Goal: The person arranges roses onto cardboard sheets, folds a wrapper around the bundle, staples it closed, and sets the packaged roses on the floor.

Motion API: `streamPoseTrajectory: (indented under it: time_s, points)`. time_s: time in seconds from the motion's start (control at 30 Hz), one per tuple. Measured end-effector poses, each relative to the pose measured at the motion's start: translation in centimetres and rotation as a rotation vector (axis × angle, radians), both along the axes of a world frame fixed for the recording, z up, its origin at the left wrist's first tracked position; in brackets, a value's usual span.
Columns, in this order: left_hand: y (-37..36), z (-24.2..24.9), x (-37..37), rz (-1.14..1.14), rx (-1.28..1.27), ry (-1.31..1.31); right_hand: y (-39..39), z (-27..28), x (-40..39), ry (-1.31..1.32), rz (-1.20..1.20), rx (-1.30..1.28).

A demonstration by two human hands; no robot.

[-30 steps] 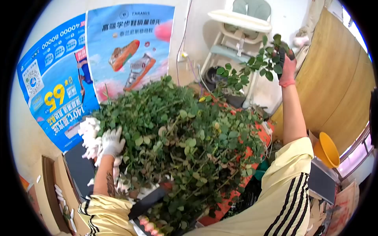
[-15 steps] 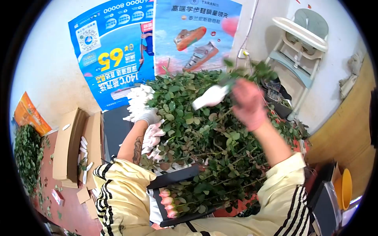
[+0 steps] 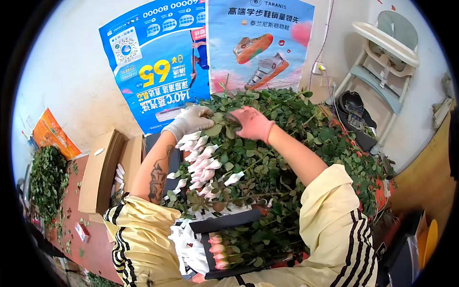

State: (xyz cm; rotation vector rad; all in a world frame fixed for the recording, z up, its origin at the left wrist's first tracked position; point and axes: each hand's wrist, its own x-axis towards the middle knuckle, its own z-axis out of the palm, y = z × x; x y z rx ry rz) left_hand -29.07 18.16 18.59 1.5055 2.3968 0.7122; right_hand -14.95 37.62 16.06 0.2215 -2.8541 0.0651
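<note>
My left hand (image 3: pixel 191 122), in a pale glove, is at the top of the row of wrapped rose heads. Its fingers curl round what looks like a leafy rose stem, its grip partly hidden by leaves. My right hand (image 3: pixel 252 125), in a pink glove with dark fingertips, faces it across a few leaves (image 3: pixel 220 125). The right fingers are bent inward among the greenery; what they hold is hidden. Below the left hand lie several rose heads in white sleeves (image 3: pixel 203 165), their leafy stems (image 3: pixel 282 162) running right. One wrapped head (image 3: pixel 234 178) rests apart on the leaves.
Close to my body, bare pink roses (image 3: pixel 219 253) lie beside a black bar (image 3: pixel 224 221) and white sleeves (image 3: pixel 186 246). Cardboard (image 3: pixel 99 174) and a leafy pile (image 3: pixel 48 184) are on the left. A high chair (image 3: pixel 382 62) stands back right.
My right hand has come left and no longer carries the white-sleeved rose up in the air. My left hand has risen past the wrapped heads. The camera view has shifted.
</note>
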Motion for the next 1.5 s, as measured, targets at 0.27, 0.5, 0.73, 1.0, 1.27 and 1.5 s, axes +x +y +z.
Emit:
streamPoseTrajectory:
  time_s: [0.27,0.5,0.73,1.0,1.27,1.5]
  points:
    - [0.7,-8.1,4.2,0.201,0.685,-0.178,6.2,5.3,2.9,0.514,-0.23,-0.082]
    - [2.7,-15.4,3.0,0.246,0.051,0.455,27.2,17.4,18.2,1.092,-0.571,-0.343]
    - [3.9,-13.0,2.3,0.33,-0.112,0.463,22.9,23.1,33.2,1.339,-0.128,-0.89]
    - [-1.8,-2.2,15.4,-0.297,0.635,0.035,5.0,13.0,29.5,0.599,-0.425,0.646]
    - [-17.6,-3.8,27.1,0.135,0.957,-0.194,-10.6,3.2,22.7,0.241,0.265,0.536]
    - [-24.1,-8.0,32.1,0.402,1.035,-0.819,-15.4,-0.5,20.6,0.016,0.309,0.284]
